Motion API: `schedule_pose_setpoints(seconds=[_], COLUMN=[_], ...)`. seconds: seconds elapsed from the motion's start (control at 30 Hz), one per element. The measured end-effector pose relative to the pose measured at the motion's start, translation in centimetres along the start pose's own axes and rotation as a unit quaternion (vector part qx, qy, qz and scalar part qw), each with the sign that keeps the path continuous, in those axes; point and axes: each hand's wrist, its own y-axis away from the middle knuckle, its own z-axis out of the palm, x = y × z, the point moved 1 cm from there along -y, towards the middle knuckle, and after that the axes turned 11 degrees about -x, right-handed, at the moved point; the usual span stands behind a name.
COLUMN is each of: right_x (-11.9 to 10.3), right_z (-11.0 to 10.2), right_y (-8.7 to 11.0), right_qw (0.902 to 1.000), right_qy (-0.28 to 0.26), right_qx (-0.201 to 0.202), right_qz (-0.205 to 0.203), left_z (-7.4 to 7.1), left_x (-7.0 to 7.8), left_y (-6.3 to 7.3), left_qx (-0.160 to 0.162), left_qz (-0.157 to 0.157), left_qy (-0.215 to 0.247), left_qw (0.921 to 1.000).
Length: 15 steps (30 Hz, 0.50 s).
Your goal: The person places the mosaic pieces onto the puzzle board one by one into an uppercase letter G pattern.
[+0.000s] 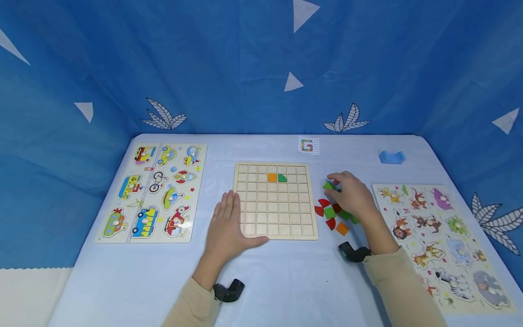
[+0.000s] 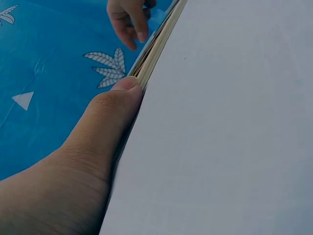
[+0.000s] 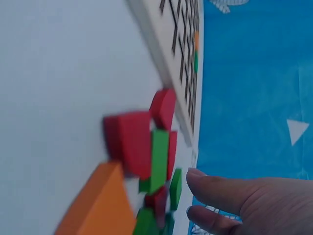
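A wooden grid board (image 1: 274, 238) lies mid-table, with an orange square (image 1: 272, 177) and a green quarter-round piece (image 1: 282, 178) in its upper cells. My left hand (image 1: 224, 227) rests against the board's lower left corner, fingers straight along the left side and thumb along the front edge. To the board's right is a loose pile of red pieces (image 1: 331, 223), green pieces (image 1: 329, 212) and an orange piece (image 1: 342, 228). Over the pile's far end, my right hand (image 1: 353, 195) has its thumb and fingers spread about a green piece (image 3: 176, 189), with a gap showing in the right wrist view.
A small pattern card (image 1: 308, 145) lies behind the board, and a blue block (image 1: 392, 157) stands at the back right. A vehicle puzzle (image 1: 199, 181) is on the left. An animal puzzle (image 1: 408, 213) lies on the right, partly under the right forearm.
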Motion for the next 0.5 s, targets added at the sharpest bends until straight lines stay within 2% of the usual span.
schedule_pose_setpoints(seconds=[0.2, 0.5], right_x=[1.4, 1.6], right_z=[0.1, 0.9], right_y=[0.2, -0.4], right_qw=[0.9997, 0.9995], right_qy=[-0.001, -0.022], right_qx=[0.002, 0.019], right_qz=[0.022, 0.011], left_z=[0.0, 0.1], left_x=[0.1, 0.0], left_y=[0.0, -0.1], left_qx=[0.008, 0.007], left_qz=[0.006, 0.003], left_qy=[0.006, 0.001], left_qw=[0.9999, 1.0000])
